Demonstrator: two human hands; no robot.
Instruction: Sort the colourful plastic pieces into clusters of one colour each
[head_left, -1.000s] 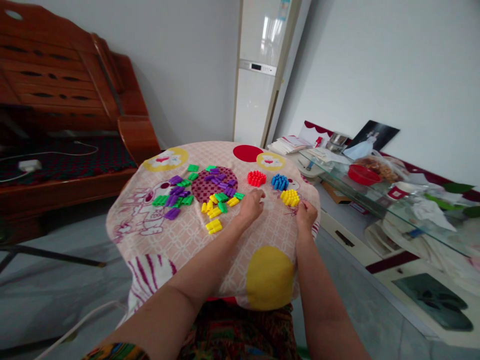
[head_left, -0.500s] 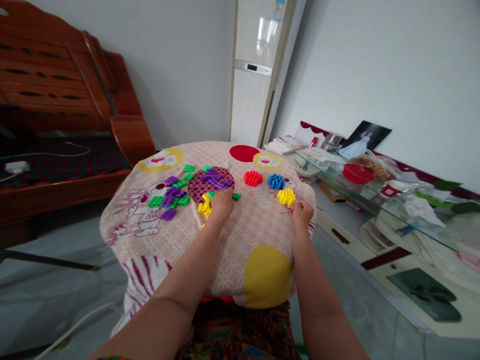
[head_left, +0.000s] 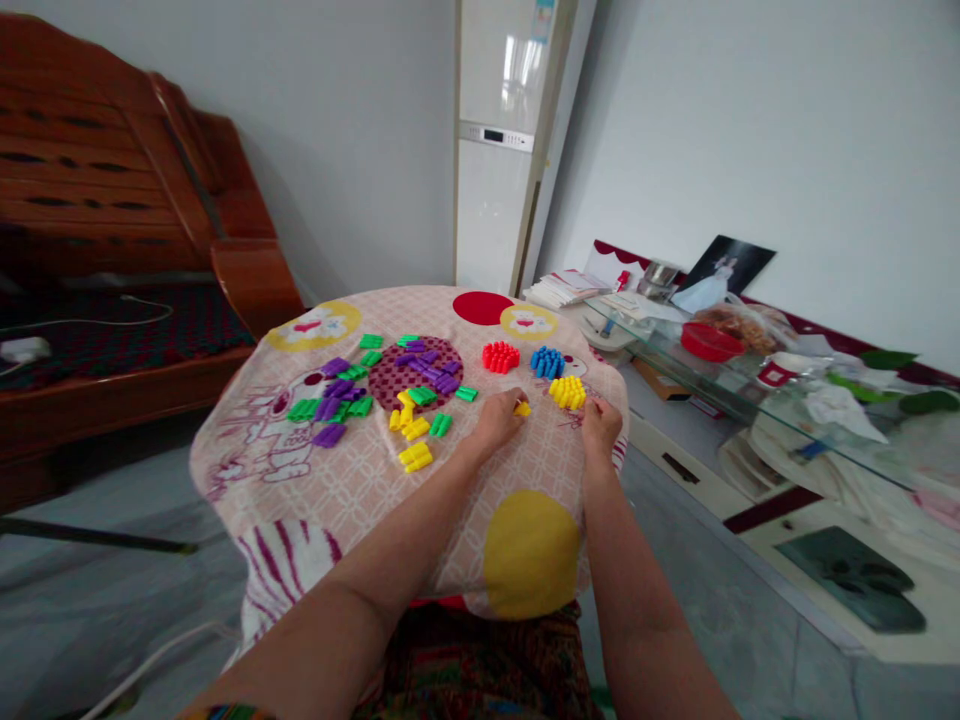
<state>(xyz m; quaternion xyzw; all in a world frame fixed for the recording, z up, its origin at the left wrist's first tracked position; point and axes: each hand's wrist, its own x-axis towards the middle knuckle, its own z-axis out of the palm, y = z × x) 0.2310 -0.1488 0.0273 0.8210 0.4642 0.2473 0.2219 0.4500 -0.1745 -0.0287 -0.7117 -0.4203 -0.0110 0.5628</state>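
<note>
My left hand point(head_left: 498, 422) pinches a small yellow toy block point(head_left: 523, 408) just above the cloth. Closed fingers of my right hand point(head_left: 602, 427) rest beside the right edge of a cluster of yellow blocks point(head_left: 568, 393); what they grip is hidden. Behind it stand a blue cluster point(head_left: 547, 361) and a red cluster point(head_left: 500, 357), with knobs upward. Loose yellow blocks point(head_left: 415, 457) lie left of my left hand, near green blocks point(head_left: 440, 425). Purple blocks point(head_left: 431, 370) and a mixed purple and green group point(head_left: 334, 402) lie farther left.
A patterned cloth point(head_left: 450, 520) covers the round table. At right, a glass-topped cabinet point(head_left: 675, 375) holds papers, a red bowl point(head_left: 712, 342) and a paper cup point(head_left: 780, 372). A wooden bench point(head_left: 112, 220) stands left, a tall white appliance point(head_left: 491, 210) behind.
My left hand reached left to the loose blocks, then came back right with a yellow block. My right hand stayed beside the yellow cluster. The view shifted slightly.
</note>
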